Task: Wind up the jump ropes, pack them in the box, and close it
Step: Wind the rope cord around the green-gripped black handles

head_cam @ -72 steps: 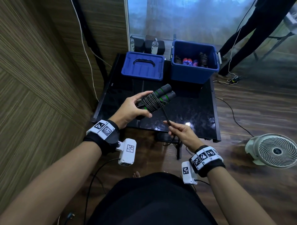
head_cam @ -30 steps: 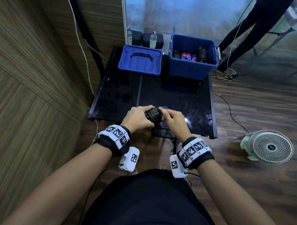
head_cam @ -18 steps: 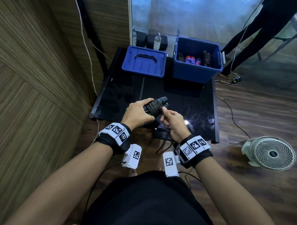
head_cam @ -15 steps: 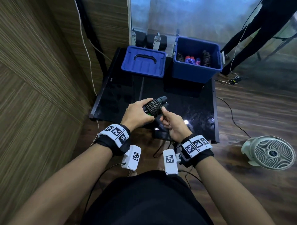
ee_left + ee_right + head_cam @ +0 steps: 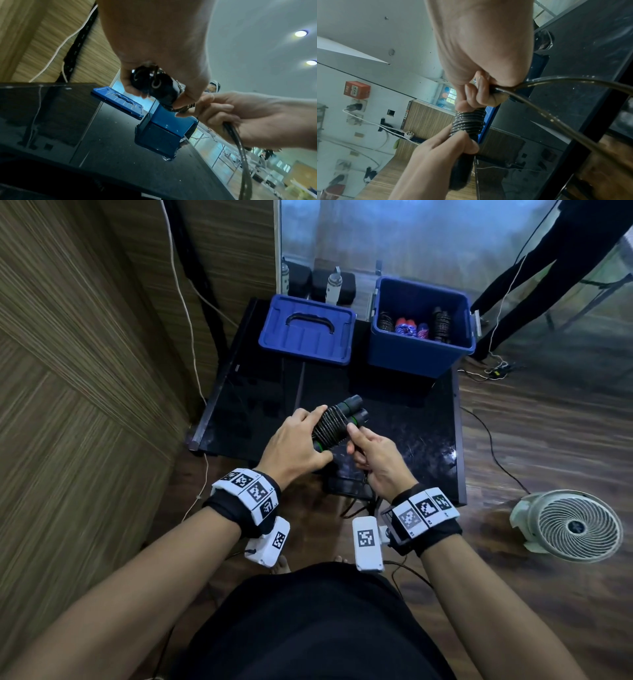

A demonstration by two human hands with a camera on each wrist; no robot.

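My left hand [image 5: 298, 441] grips the two black handles of a jump rope [image 5: 337, 422] with green rings, held side by side above the near part of the black table [image 5: 411, 433]. Black cord is wound in tight coils [image 5: 468, 123] round the handles. My right hand [image 5: 371, 451] holds the loose cord [image 5: 556, 108] right beside the coils, and the free end hangs down past the table edge. The open blue box [image 5: 419, 354] stands at the far right of the table with several wound ropes inside. Its blue lid [image 5: 308, 332] lies to the left of it.
A wood-panelled wall runs along the left. A white fan [image 5: 572, 529] stands on the wooden floor at the right. Cables [image 5: 486, 440] trail over the floor beside the table. Black tripod legs [image 5: 534, 261] stand behind the box.
The rope bundle has come up from low at the table's near edge and now points toward the box. My right hand has shifted along the cord beside the coils.
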